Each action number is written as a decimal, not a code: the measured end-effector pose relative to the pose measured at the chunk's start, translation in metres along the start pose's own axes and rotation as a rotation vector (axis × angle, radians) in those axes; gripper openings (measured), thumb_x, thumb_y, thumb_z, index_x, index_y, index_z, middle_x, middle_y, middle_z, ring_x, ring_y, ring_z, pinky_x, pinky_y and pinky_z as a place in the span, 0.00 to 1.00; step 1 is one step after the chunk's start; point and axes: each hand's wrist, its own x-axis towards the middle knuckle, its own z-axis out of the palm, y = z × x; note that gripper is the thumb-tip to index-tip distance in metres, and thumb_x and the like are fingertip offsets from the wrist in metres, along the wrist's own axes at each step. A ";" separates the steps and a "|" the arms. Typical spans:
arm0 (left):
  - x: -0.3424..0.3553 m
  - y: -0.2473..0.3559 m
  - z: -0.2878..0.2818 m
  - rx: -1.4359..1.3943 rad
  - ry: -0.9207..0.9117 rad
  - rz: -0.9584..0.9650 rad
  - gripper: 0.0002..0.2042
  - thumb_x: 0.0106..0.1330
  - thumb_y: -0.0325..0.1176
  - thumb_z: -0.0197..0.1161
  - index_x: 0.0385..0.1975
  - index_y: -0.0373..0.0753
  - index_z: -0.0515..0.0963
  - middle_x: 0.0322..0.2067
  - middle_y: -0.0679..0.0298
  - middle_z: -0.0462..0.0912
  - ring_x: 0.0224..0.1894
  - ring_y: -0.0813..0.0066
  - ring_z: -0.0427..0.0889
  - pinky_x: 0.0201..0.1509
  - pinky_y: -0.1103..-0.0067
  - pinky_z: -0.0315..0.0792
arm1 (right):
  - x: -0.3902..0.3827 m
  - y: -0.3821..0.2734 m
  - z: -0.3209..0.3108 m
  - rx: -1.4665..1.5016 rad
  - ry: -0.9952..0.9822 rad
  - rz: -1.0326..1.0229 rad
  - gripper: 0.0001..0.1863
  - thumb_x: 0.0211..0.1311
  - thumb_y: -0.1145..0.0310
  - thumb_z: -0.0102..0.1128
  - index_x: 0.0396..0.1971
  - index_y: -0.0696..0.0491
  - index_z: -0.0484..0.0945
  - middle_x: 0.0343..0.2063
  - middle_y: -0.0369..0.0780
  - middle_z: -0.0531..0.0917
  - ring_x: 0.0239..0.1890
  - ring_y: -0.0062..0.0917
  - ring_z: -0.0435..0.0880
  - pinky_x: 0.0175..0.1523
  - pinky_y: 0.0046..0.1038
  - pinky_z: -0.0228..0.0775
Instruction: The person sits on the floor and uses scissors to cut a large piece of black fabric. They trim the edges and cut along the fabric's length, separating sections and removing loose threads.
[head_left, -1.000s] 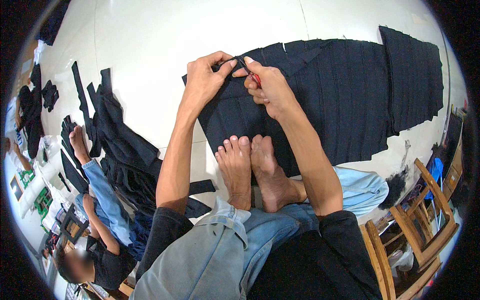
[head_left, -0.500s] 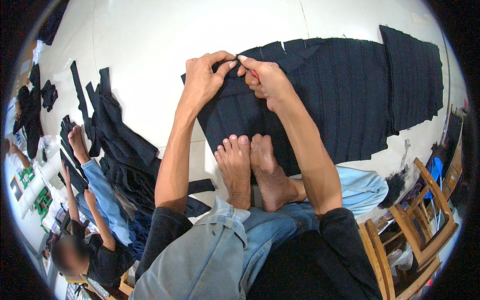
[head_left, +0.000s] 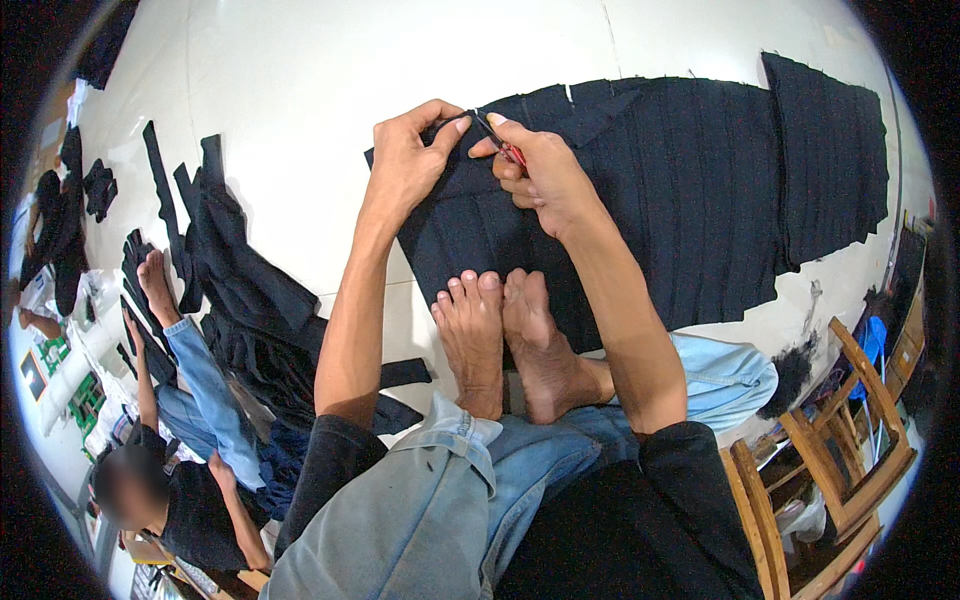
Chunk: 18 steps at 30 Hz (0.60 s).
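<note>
A wide piece of black ribbed fabric (head_left: 680,200) lies spread over the pale floor, in front of and under my bare feet (head_left: 468,335). At its far left edge, my left hand (head_left: 408,160) pinches the fabric between thumb and fingertips. Just to the right of it, my right hand (head_left: 548,172) is closed round small red-handled snips (head_left: 516,154). Their dark pointed tip reaches toward the pinched edge; most of the handle is hidden in my palm. Whether the blades touch the cloth is too small to tell.
Another black fabric panel (head_left: 835,150) adjoins on the right. More black cloth pieces (head_left: 250,260) are heaped on the left, beside a seated co-worker (head_left: 200,510) in jeans. Wooden chair frames (head_left: 840,450) stand at the lower right, near dark fluff (head_left: 795,370) on the floor.
My right hand has drawn slightly right and down from my left, and the snips' dark tip now shows. My left hand keeps its pinch. The co-worker has leaned and lowered one arm.
</note>
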 end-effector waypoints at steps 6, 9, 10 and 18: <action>0.001 0.001 -0.002 0.022 -0.013 -0.031 0.10 0.68 0.35 0.64 0.39 0.36 0.85 0.28 0.66 0.85 0.31 0.80 0.77 0.39 0.78 0.72 | 0.005 0.002 -0.001 0.001 0.007 0.040 0.24 0.71 0.50 0.55 0.31 0.58 0.82 0.13 0.28 0.69 0.11 0.10 0.57 0.15 0.19 0.41; 0.000 -0.001 -0.002 0.011 -0.016 -0.035 0.10 0.68 0.36 0.64 0.39 0.36 0.85 0.27 0.65 0.85 0.30 0.80 0.77 0.38 0.78 0.72 | 0.006 0.002 0.000 0.002 0.022 0.040 0.24 0.71 0.50 0.55 0.31 0.58 0.82 0.13 0.28 0.69 0.11 0.10 0.57 0.15 0.19 0.41; 0.001 -0.001 -0.002 0.019 -0.020 -0.030 0.10 0.68 0.36 0.64 0.39 0.36 0.85 0.27 0.65 0.85 0.31 0.80 0.77 0.39 0.78 0.72 | 0.006 0.002 0.000 0.001 0.023 0.039 0.23 0.71 0.50 0.55 0.31 0.58 0.82 0.13 0.28 0.68 0.11 0.10 0.57 0.15 0.19 0.41; 0.002 -0.007 0.000 0.082 0.007 0.060 0.11 0.68 0.36 0.64 0.40 0.35 0.85 0.30 0.62 0.86 0.35 0.77 0.80 0.44 0.76 0.73 | 0.010 -0.001 0.005 -0.060 0.056 0.012 0.21 0.70 0.52 0.56 0.28 0.56 0.80 0.12 0.27 0.67 0.11 0.10 0.57 0.15 0.19 0.41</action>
